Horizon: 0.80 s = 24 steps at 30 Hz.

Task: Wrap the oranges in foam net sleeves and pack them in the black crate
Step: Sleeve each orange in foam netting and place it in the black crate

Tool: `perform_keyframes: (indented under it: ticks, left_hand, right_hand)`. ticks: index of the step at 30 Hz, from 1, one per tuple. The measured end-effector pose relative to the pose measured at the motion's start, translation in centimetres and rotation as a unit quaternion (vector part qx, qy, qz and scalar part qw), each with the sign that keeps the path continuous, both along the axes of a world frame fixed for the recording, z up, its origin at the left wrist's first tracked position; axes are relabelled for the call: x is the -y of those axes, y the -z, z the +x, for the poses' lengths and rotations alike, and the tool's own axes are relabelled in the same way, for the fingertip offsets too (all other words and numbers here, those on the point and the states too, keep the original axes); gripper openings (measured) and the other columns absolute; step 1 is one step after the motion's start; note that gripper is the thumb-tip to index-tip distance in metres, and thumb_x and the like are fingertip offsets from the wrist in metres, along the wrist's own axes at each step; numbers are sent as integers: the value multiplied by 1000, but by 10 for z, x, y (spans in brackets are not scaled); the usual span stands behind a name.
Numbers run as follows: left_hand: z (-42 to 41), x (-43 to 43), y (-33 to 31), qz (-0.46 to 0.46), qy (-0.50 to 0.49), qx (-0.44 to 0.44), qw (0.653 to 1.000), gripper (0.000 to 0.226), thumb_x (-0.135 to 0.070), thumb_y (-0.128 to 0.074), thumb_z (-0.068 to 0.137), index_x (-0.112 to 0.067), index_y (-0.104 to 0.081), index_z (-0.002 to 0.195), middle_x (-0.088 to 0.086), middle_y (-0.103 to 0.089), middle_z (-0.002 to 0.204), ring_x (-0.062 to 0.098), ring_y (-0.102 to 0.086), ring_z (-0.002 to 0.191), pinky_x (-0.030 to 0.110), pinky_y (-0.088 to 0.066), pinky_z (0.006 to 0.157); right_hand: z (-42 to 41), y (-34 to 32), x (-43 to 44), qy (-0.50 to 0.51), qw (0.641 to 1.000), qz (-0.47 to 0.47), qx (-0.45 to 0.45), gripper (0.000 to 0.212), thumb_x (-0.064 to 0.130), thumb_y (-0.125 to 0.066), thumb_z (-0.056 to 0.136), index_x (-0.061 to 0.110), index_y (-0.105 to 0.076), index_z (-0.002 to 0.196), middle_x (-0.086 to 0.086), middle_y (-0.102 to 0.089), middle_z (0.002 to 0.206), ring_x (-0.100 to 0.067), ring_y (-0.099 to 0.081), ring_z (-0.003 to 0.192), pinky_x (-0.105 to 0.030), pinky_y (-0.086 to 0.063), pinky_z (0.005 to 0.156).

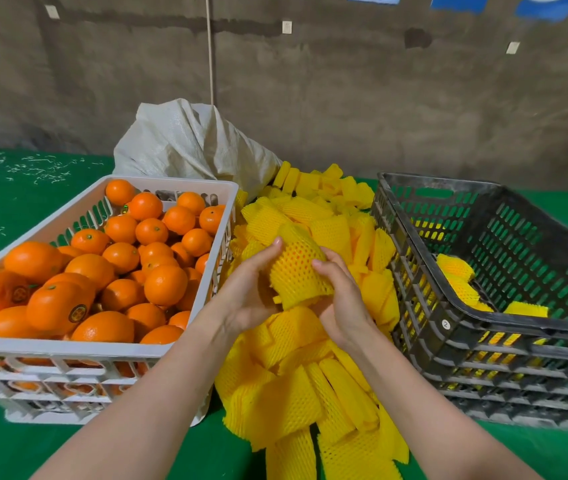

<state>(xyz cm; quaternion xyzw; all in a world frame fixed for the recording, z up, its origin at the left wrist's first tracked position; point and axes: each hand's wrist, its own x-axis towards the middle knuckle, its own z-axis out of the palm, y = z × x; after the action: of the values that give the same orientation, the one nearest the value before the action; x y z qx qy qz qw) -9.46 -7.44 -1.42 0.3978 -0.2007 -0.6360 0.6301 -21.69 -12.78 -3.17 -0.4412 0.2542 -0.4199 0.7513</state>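
Left hand (251, 289): curled round the orange (293, 261) from the left, thumb on top, steadying it.
Right hand (341, 306): fingers pinch the sleeve (305, 292) on the right; I judge I'm pulling it snug.
Orange: held just above the pile (293, 393), so the next sleeve is close.
Black crate (414, 237): right of the pile, a few wrapped fruit (455, 268) inside.
White crate (67, 348): left of the pile, bare oranges (102, 268) within reach.

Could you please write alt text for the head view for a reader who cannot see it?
A left hand and a right hand hold an orange in a yellow foam net sleeve above a pile of loose sleeves. A white crate of bare oranges stands at left; a black crate with a few sleeved pieces at right.
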Motion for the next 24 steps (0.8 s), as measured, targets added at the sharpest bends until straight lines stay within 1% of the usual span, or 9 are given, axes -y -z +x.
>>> perform_keyframes:
  ticks: [5, 7, 9, 11, 13, 15, 17, 20, 24]
  left_hand:
    - [-11, 8, -4, 27, -48, -38, 998, 35, -35, -63, 83, -11, -65, 109, 14, -71, 106, 29, -66, 99, 43, -54, 74]
    - [-13, 11, -7, 43, -81, -11, 996, 30, -34, -60, 88, -10, -63, 107, 14, -70, 102, 28, -66, 95, 40, -54, 70]
    - [-12, 12, -10, 43, -114, 59, 991, 27, -32, -61, 89, -12, -61, 108, 9, -69, 99, 23, -66, 92, 36, -53, 68]
    - [-16, 12, -11, 26, -143, 159, 977, 20, -29, -62, 90, -16, -59, 105, 0, -67, 97, 19, -64, 95, 33, -53, 69]
    - [-25, 8, -12, -2, -138, 237, 962, 15, -31, -61, 91, -22, -56, 102, -11, -62, 95, 7, -63, 92, 23, -54, 68]
    - [-32, 11, -16, -13, -87, 248, 965, 49, -44, -53, 91, -18, -44, 131, -16, -54, 107, -3, -60, 90, 16, -52, 69]
    - [-33, 17, -22, -29, -17, 161, 986, 67, -56, -35, 94, -14, -30, 145, -8, -55, 126, 1, -62, 103, 22, -53, 83]
    - [-35, 30, -28, -43, -15, 31, 998, 65, -59, -20, 96, -13, -45, 135, 8, -59, 128, 25, -57, 117, 44, -44, 100]
    - [-60, 50, -18, -18, -156, 200, 967, 30, -25, -36, 103, -16, -52, 127, 4, -61, 115, 20, -58, 100, 36, -46, 88]
  right_hand:
    - [-1, -4, -2, -33, 997, -34, -53, 37, 15, -43, 96, 16, -45, 132, -9, -57, 127, -22, -56, 115, -33, -50, 84]
    - [-8, -10, 1, -50, 990, -85, -100, 33, 12, -43, 96, 16, -49, 128, -5, -58, 124, -14, -56, 115, -24, -50, 85]
    - [-17, -15, 5, -79, 975, -139, -153, 28, 8, -46, 94, 21, -54, 117, 2, -60, 116, 3, -60, 101, -12, -48, 77]
    - [-23, -15, 7, -99, 954, -192, -208, 44, 14, -57, 90, 20, -44, 132, 0, -52, 131, 0, -53, 113, -15, -46, 88]
    - [-24, -14, 8, -84, 924, -268, -261, 86, 36, -70, 73, 23, -25, 145, 6, -33, 146, -4, -32, 132, -16, -34, 101]
    - [-25, -18, 8, -42, 912, -314, -260, 102, 39, -77, 62, 26, -21, 146, 15, -28, 142, 3, -26, 129, 0, -28, 93]
    - [-32, -20, 14, 4, 913, -330, -241, 95, 25, -83, 65, 26, -28, 142, 17, -33, 135, 2, -30, 125, 7, -29, 85]
    - [-48, -24, 26, 52, 919, -329, -211, 84, 19, -83, 67, 34, -34, 133, 17, -38, 129, -3, -36, 122, 0, -35, 87]
    - [-74, -40, 44, 125, 935, -299, -142, 81, 27, -80, 64, 41, -35, 129, 11, -37, 140, -8, -35, 130, -22, -40, 99]
